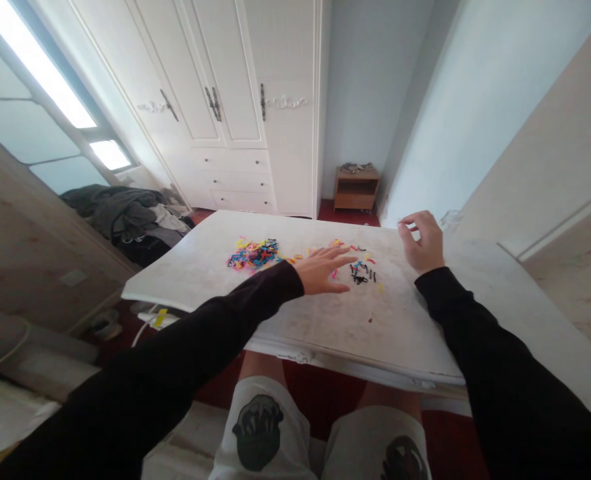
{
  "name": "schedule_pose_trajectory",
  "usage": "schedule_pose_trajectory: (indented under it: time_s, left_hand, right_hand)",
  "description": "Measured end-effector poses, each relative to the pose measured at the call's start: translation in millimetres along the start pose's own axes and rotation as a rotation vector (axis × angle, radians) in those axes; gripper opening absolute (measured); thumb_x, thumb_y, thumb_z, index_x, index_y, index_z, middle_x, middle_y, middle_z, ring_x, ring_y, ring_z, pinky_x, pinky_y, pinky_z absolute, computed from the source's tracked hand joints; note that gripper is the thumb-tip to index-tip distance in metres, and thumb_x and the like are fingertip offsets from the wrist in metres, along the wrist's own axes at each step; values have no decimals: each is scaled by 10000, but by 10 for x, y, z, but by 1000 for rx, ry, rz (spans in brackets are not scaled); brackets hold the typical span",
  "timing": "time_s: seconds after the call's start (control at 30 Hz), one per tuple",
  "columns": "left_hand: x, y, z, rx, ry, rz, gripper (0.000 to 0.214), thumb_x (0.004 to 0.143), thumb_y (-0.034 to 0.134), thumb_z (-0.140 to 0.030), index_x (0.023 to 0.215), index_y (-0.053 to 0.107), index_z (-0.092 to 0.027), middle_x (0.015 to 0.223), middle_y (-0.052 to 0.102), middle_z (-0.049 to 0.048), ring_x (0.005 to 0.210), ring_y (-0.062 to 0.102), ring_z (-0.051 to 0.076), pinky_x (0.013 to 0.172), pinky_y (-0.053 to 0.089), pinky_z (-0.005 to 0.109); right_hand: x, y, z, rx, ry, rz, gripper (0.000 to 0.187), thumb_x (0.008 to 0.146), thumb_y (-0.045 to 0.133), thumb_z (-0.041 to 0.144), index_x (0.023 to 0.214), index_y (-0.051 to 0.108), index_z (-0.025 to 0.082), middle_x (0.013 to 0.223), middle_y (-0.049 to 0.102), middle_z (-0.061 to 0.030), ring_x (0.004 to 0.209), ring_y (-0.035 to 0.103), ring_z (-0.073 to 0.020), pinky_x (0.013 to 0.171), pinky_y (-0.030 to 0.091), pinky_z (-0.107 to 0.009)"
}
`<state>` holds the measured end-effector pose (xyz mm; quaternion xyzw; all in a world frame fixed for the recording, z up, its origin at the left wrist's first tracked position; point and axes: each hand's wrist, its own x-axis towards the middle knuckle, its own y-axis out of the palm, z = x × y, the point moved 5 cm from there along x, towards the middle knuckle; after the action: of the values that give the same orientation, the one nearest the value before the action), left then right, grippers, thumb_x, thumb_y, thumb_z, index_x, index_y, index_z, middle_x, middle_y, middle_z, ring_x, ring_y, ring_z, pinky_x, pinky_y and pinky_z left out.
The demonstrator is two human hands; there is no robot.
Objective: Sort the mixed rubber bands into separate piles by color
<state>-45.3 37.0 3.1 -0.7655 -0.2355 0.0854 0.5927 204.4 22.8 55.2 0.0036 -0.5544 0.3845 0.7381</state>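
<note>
My left hand [325,269] is held over the middle of the white table [305,327], its fingers spread apart, with nothing visible in it. Under and beside its fingertips lie scattered small colourful bits that look like little elastic bands. Just right of those fingertips is a small cluster of black ones [359,279], with a few blue and red ones near it. A larger mixed heap of colourful bands [253,255] sits to the left, beyond my left forearm. Farther right, my right hand [424,243] is raised with thumb and fingers curled together; whether anything small is pinched there cannot be made out.
A white wardrobe [290,160] stands behind the table. To its right is a small wooden nightstand [356,199] with cloth on top. Dark clothes [125,217] are piled at the left. My knees are below the table's front edge.
</note>
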Motion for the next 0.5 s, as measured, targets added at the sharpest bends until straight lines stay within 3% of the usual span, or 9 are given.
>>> schedule_pose_trajectory:
  time_s: [0.07,0.13,0.23,0.37,0.5]
  left_hand:
    - [317,230,-354,38,28,43,863,951,611,-609,1640,340,-167,1738,235,175,1620,172,375,1299,193,585]
    - [592,420,-649,90,59,55,796,1009,518,-585,1652,311,-164,1748,212,151,1631,152,332,1312,176,570]
    - [846,593,-830,143,47,96,628,1077,374,-500,1656,318,-263,1744,268,50,1617,227,278,1311,222,540]
    - [814,550,-588,203,-71,121,556,1100,266,-409,1641,347,-309,1730,308,8,1584,295,304,1272,275,603]
    - [437,300,-172,308,-217,82,528,1075,321,-342,1590,422,-292,1679,411,43,1520,392,316,1213,356,609]
  right_hand:
    - [-31,-14,-105,14,84,-17,131,917,552,323,817,585,246,898,617,-35,921,595,-225,750,514,-344]
    - [-58,-62,-227,17,136,-43,146,924,545,328,815,592,244,896,618,-29,908,601,-215,716,507,-322]
    - [-80,-99,-363,24,160,-66,170,920,546,331,786,593,237,856,614,-29,855,602,-210,666,490,-313]
    - [-86,-49,-400,45,171,-50,165,914,559,319,775,588,236,841,608,-29,825,599,-209,630,477,-313]
    - [-72,-2,-344,60,158,-23,155,910,569,307,771,578,239,846,604,-31,815,600,-206,623,488,-313]
